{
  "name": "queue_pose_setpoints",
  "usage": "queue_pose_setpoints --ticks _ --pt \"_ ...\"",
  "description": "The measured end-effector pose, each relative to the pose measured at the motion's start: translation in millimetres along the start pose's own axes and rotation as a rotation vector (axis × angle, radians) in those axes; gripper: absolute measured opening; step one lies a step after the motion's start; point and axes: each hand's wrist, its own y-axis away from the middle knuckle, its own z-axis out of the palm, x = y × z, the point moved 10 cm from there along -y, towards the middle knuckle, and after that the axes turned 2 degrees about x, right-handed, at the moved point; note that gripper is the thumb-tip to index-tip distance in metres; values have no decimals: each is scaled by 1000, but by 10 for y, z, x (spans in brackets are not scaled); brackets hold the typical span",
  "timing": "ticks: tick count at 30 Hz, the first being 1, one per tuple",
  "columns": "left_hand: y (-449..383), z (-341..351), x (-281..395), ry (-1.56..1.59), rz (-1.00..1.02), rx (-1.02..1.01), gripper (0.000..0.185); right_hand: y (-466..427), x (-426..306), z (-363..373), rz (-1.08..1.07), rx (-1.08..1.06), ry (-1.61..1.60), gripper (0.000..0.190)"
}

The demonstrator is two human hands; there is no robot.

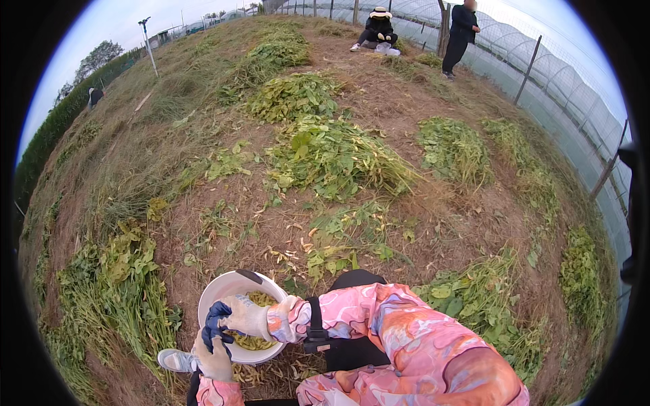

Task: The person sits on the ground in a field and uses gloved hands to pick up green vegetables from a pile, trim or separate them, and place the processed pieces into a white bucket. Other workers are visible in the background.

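A white bucket [208,292] stands on the ground before me with yellow-green bean pods [254,342] inside. My right hand [238,314], in a pale knit glove with dark blue coated fingers, is over the bucket's left part. My left hand [213,352], gloved the same way, is just below it at the rim. The blue fingertips of both hands meet. Whether anything small is between them cannot be made out. Loose pods [254,373] lie on the soil below the bucket.
Piles of pulled bean plants lie ahead [335,157], at left [122,284] and at right [482,299]. A shoe [176,360] is left of the bucket. Two people, one seated [378,30], one standing [459,35], are near a wire fence. Another person [95,96] is far left.
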Motion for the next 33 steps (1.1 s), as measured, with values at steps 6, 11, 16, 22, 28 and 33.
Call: queue_pose_setpoints --ticks 6,11,16,22,28,33 --pt "22 -117 306 -239 338 178 19 -56 122 68 58 -41 -216 11" --pt "-45 -109 -62 -309 159 23 27 -36 119 9 221 -14 -116 11" --pt "22 -81 286 -491 352 43 30 -103 120 -24 -5 -55 62 12" --pt "13 -73 28 -439 324 99 29 -68 119 -62 60 68 5 11" --pt "-27 -72 -246 -302 238 117 25 -68 177 2 34 19 -17 12" --pt "-66 -89 -353 -334 158 33 22 4 270 58 186 40 -134 10"
